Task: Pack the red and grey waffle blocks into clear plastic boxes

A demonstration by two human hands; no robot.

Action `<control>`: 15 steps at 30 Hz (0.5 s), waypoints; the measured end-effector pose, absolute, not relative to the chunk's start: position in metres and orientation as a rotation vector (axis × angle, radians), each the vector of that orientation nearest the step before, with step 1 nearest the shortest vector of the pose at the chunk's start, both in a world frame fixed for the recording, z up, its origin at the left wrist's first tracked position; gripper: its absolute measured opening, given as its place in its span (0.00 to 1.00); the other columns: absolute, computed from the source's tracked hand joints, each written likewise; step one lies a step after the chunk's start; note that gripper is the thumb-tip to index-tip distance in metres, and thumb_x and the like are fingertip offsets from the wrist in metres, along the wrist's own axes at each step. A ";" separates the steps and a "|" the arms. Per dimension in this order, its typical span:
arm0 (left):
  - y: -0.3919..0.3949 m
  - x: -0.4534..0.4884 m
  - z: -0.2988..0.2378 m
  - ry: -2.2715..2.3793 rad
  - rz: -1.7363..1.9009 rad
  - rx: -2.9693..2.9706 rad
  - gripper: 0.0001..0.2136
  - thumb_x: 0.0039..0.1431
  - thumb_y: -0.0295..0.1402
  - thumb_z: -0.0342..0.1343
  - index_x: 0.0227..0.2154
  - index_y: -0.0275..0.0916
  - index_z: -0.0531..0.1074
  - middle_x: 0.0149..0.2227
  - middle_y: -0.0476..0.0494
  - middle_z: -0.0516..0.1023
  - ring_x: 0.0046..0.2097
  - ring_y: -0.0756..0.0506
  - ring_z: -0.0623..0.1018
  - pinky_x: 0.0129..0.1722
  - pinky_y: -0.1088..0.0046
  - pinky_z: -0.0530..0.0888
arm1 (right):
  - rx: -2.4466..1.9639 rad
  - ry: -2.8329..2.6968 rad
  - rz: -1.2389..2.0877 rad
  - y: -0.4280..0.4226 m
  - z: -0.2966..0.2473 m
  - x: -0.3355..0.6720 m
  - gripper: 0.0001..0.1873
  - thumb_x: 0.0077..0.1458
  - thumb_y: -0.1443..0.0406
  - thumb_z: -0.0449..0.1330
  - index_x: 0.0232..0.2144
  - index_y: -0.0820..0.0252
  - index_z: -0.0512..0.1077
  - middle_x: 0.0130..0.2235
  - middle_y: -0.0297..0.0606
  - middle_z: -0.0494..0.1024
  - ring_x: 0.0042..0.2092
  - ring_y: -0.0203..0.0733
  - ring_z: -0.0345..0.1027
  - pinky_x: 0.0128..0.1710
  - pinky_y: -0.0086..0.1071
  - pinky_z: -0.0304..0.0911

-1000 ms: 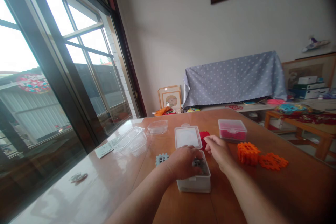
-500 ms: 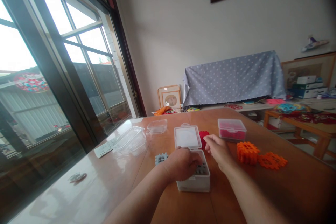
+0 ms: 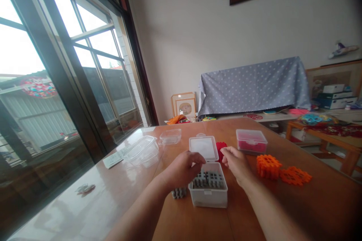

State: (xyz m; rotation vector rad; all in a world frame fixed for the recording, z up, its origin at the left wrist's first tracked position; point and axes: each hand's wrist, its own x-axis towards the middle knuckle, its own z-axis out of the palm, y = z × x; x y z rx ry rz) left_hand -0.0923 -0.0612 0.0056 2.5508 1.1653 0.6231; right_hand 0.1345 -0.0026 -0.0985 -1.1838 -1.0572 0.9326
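Observation:
A clear plastic box [image 3: 209,199] stands in front of me with its lid [image 3: 204,148] folded back. Inside it are several grey lattice building pieces [image 3: 210,179]. My left hand [image 3: 185,169] is over the box's left rim, its fingers bent and thumb apart, with nothing visible between them. Partly under that hand, left of the box, lies a stack of grey pieces [image 3: 179,193]. My right hand [image 3: 235,163] hovers by the box's right rear corner, fingertips pressed together; what they hold, if anything, is hidden. Red pieces [image 3: 221,150] lie just behind those fingertips.
At the right are a closed box with pink contents [image 3: 251,142], a stack of orange pieces [image 3: 268,166] and loose orange pieces [image 3: 295,176]. Clear containers [image 3: 141,150], a paper booklet [image 3: 113,159] and a small clear packet [image 3: 85,189] lie on the table's left side.
My left hand has come up out of the box and moved left, uncovering the grey pieces inside. My right hand stays nearly in place. The view has shifted slightly.

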 end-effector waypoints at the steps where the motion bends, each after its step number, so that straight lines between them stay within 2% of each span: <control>1: -0.061 -0.102 0.008 1.192 0.655 2.528 0.12 0.62 0.26 0.52 0.44 0.41 0.78 0.42 0.46 0.82 0.43 0.45 0.78 0.45 0.71 0.73 | -1.184 -1.059 0.938 -0.002 -0.099 0.134 0.18 0.52 0.49 0.62 0.26 0.57 0.72 0.21 0.31 0.71 0.26 0.38 0.63 0.28 0.31 0.58; 7: -0.064 -0.151 0.018 1.394 0.659 2.416 0.11 0.59 0.29 0.58 0.45 0.41 0.76 0.46 0.44 0.81 0.46 0.44 0.78 0.47 0.67 0.74 | -1.194 -1.071 0.933 -0.005 -0.098 0.133 0.18 0.52 0.49 0.62 0.26 0.57 0.71 0.21 0.31 0.70 0.25 0.37 0.61 0.27 0.31 0.57; 11: -0.067 -0.169 0.014 1.429 0.544 2.358 0.19 0.54 0.33 0.65 0.50 0.42 0.74 0.49 0.42 0.79 0.50 0.41 0.77 0.50 0.64 0.74 | -1.214 -1.088 0.924 -0.006 -0.097 0.133 0.17 0.52 0.50 0.61 0.27 0.58 0.72 0.21 0.31 0.71 0.26 0.37 0.62 0.28 0.31 0.57; 15: -0.068 -0.176 0.002 1.416 0.499 2.377 0.24 0.48 0.33 0.68 0.51 0.42 0.73 0.50 0.42 0.78 0.50 0.39 0.77 0.51 0.62 0.74 | -1.221 -1.092 0.938 -0.005 -0.100 0.133 0.18 0.52 0.49 0.62 0.27 0.58 0.73 0.21 0.31 0.71 0.25 0.37 0.62 0.26 0.30 0.55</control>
